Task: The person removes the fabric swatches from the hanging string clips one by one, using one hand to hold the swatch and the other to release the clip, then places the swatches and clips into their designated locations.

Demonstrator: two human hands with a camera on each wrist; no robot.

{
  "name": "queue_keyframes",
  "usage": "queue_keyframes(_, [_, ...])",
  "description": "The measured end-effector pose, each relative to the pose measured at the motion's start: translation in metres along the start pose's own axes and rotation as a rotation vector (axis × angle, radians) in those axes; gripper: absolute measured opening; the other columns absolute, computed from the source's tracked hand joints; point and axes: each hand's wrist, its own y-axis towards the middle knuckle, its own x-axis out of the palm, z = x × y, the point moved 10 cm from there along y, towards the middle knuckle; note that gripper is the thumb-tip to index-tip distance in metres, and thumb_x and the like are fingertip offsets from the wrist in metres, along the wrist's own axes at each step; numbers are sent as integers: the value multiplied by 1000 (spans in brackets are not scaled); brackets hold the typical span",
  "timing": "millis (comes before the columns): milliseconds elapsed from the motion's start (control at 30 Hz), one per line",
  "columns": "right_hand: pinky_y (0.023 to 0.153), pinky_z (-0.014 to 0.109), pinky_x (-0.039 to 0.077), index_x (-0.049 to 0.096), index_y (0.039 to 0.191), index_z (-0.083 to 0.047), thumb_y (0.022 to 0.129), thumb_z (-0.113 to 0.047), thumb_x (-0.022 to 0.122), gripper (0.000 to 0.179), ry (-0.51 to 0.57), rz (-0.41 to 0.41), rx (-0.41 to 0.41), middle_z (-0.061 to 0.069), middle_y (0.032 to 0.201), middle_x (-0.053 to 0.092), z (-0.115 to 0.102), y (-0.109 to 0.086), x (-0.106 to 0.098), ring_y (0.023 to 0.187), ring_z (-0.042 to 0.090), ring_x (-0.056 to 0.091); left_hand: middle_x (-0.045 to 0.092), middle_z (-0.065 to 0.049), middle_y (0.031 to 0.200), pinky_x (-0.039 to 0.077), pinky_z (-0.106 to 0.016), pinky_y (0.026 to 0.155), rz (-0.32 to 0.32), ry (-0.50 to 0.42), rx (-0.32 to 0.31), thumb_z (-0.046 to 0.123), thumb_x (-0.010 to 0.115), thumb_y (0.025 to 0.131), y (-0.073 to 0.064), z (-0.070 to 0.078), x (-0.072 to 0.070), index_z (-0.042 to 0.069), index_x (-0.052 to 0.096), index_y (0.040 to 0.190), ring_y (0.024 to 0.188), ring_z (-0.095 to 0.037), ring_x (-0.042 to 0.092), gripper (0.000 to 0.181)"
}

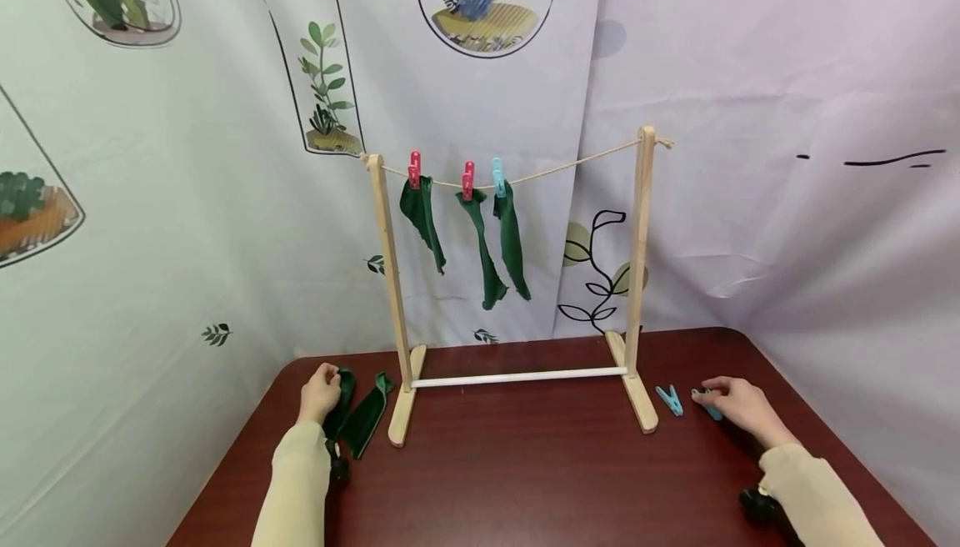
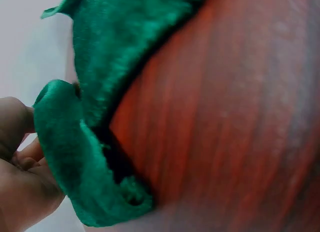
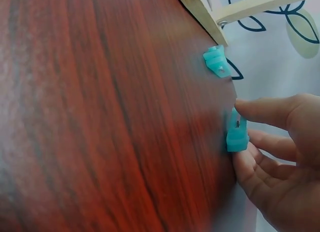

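At the left of the table, my left hand (image 1: pixel 320 394) pinches the upper end of a strip of green cloth (image 2: pixel 62 152). Another green cloth strip (image 1: pixel 365 418) lies just right of it. On the right side, the thumb and fingers of my right hand (image 1: pixel 744 409) grip a light blue clothespin (image 3: pixel 237 136), close over the tabletop. A second blue clothespin (image 1: pixel 670 400) lies to its left, by the rack's foot. Between the hands stands a wooden drying rack (image 1: pixel 390 280). On its cord, red clothespins (image 1: pixel 468 181) and a blue one (image 1: pixel 498 178) hold green cloths (image 1: pixel 512 243).
The dark red wooden table (image 1: pixel 480 464) ends at a patterned fabric backdrop (image 1: pixel 225 222). A white crossbar (image 1: pixel 517 378) joins the rack's wooden feet (image 1: pixel 633 388) low over the table. The cord (image 1: pixel 570 165) sags between the two posts, its right stretch bearing no cloth.
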Motion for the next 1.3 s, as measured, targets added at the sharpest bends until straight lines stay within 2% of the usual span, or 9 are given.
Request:
queue_keyframes(267, [75, 44, 51, 56, 126, 17, 97, -32, 68, 58, 19, -14, 19, 17, 100, 65, -1, -1, 2, 87, 28, 60, 55, -35, 106, 45, -56, 83, -48, 47, -36, 4, 44, 104, -3, 0, 9, -8, 43, 108, 93, -46, 53, 14])
queue_keyframes(667, [76, 44, 49, 55, 127, 16, 98, -34, 67, 60, 22, -17, 35, 17, 102, 63, 1, -1, 3, 88, 28, 57, 54, -33, 105, 47, -53, 80, -75, 38, -48, 6, 44, 105, -6, -1, 12, -9, 44, 111, 91, -43, 55, 17])
queue_keyframes(767, [75, 42, 49, 55, 128, 16, 98, -35, 67, 61, 27, -21, 40, 16, 103, 62, 3, -1, 3, 88, 26, 56, 55, -34, 107, 47, -55, 82, -56, 24, -36, 7, 45, 105, -6, -1, 8, -11, 46, 112, 95, -45, 56, 19])
queue_keyframes(933, [74, 41, 49, 54, 129, 16, 97, -38, 67, 64, 15, -25, 13, 19, 106, 63, 1, -4, 0, 90, 27, 58, 59, -31, 101, 47, -57, 82, 41, -17, -13, 7, 47, 103, -12, -6, -5, -11, 50, 109, 93, -45, 58, 20])
queue_keyframes(1100, [79, 51, 52, 55, 129, 16, 97, -35, 68, 61, -6, 30, -41, 26, 108, 66, -5, -7, -17, 96, 39, 64, 63, -26, 93, 49, -43, 69, 96, -47, -11, 9, 48, 103, -14, -7, -26, -10, 54, 110, 84, -40, 63, 21])
queue_keyframes(1167, [83, 56, 51, 56, 128, 16, 98, -33, 68, 59, -10, 73, -64, 28, 108, 67, -13, -6, -30, 100, 44, 63, 65, -26, 96, 49, -36, 66, 111, -72, -15, 10, 48, 104, -12, -4, -37, -9, 55, 114, 85, -38, 65, 23])
queue_keyframes(1300, [82, 54, 50, 55, 131, 13, 99, -35, 66, 58, -5, 138, -91, 31, 114, 65, -33, -5, -56, 104, 47, 61, 64, -29, 110, 52, -30, 67, 146, -123, -8, 17, 47, 106, -8, 10, -62, -8, 55, 123, 92, -38, 68, 31])
